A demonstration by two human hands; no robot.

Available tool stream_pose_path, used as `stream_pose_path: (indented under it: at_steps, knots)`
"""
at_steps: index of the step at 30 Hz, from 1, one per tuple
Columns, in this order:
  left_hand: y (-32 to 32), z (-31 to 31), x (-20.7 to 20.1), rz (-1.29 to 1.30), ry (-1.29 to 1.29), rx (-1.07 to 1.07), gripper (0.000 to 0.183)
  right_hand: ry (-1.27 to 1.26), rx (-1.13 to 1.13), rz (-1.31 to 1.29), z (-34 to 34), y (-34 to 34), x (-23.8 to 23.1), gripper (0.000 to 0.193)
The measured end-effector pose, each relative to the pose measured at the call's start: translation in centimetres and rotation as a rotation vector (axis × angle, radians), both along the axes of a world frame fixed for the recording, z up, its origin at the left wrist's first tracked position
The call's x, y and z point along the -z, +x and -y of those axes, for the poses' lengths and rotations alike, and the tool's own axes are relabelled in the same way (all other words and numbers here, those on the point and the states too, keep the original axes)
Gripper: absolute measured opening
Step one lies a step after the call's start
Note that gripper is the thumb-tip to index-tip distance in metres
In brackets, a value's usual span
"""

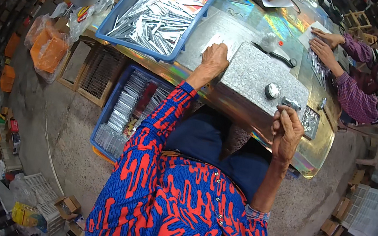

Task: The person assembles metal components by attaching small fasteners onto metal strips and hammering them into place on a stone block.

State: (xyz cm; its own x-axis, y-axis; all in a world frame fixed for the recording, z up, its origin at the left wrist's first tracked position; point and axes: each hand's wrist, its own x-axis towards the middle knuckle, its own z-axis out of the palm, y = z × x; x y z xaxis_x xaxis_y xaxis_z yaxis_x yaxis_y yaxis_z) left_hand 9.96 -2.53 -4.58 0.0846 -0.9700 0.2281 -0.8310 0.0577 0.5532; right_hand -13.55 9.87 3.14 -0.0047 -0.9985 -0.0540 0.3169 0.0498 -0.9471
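My left hand (215, 58) is closed at the left edge of a speckled grey stone block (254, 74). Its fingertips are hidden, so what it may hold does not show. A pale sheet (225, 40) lies beside it. My right hand (288, 128) is raised at the block's front right corner with its fingers curled. Directly above those fingers is a shiny steel hammer head (291, 103); its handle seems to run into my grip, mostly hidden. A small round metal piece (272, 90) sits on the block near the hammer head.
A blue tray (173, 58) of silvery metal strips (158, 15) stands left on the table. Another blue crate (98, 129) with bundled strips is below. A black-handled tool (283, 59) lies behind the block. At right are a small parts tray (310, 122), a wooden-handled hammer (329, 114) and a co-worker's hands (325, 48).
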Motion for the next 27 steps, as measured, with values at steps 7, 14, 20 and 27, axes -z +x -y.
stream_pose_path:
  at_steps: [7, 14, 20, 27]
  knots:
    - [2.7, -0.7, -1.2, -0.097, -0.245, 0.028, 0.012, -0.001, 0.019, 0.012, 0.1, -0.7, 0.3, 0.015]
    - [14.0, -1.6, -5.0, -0.026, -0.083, -0.132, 0.012, -0.026, 0.041, 0.04, 0.0, -1.8, -0.1, 0.017]
    - [14.9, -0.2, -3.1, 0.326, 0.165, -0.051, 0.018, -0.044, 0.089, 0.07, -0.4, -2.9, -0.3, 0.016]
    - [15.3, 1.9, -1.0, 0.601, 0.128, 0.132, 0.009, -0.04, 0.147, 0.069, -0.8, -4.4, -1.0, 0.017]
